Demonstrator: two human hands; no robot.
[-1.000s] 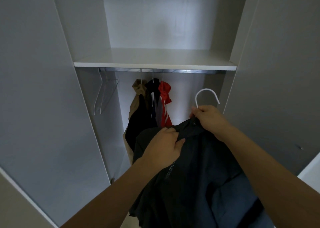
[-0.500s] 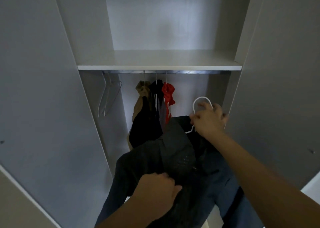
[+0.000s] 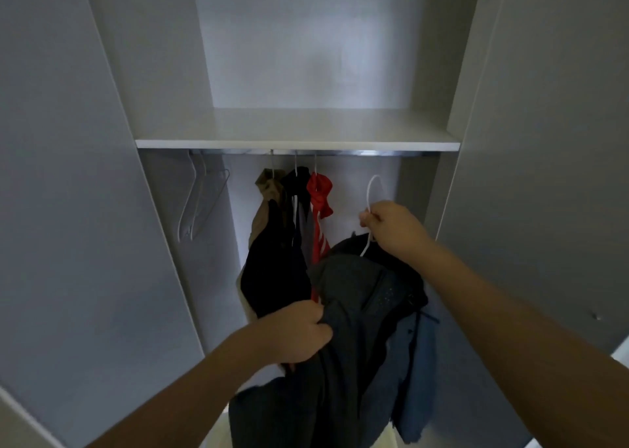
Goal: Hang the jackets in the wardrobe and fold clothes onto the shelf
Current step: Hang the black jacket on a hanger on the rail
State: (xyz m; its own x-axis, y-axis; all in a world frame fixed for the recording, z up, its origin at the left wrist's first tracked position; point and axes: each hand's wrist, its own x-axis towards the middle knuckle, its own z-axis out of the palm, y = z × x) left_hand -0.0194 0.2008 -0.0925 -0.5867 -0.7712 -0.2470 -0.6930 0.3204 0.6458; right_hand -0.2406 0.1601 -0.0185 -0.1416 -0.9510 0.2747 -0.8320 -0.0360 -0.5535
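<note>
Currently my right hand (image 3: 394, 224) pinches the neck of the white hanger (image 3: 371, 195), fingers curled round the wire just below the hook. The hook stands upright and free, below the rail (image 3: 357, 153) and well short of it, toward the rail's right end. My left hand (image 3: 296, 333) has a closed grip on a fold of the dark jacket (image 3: 360, 311), low on its left side, taking up part of the hanging weight.

Procedure, as I judge it:

1. Keep the right-hand pinch firm at the neck so the hook cannot swivel.
2. Raise the hook above the rail level, open side facing the rail, then lower it over the rail. The underside of the shelf (image 3: 296, 144) sits just above the rail, so clearance looks tight; approach from the front, not from above.
3. Aim for the bare stretch of rail to the right of the red garment (image 3: 319, 195), away from the tan garment (image 3: 267, 188) and black garment (image 3: 296, 182) already hung.
4. Let go with the left hand only after the hook has seated, then let the jacket drop straight.

Risk: the jacket looks bunched on the hanger, so one shoulder may slide off. Two spare hangers (image 3: 200, 202) hang at the rail's left end.
</note>
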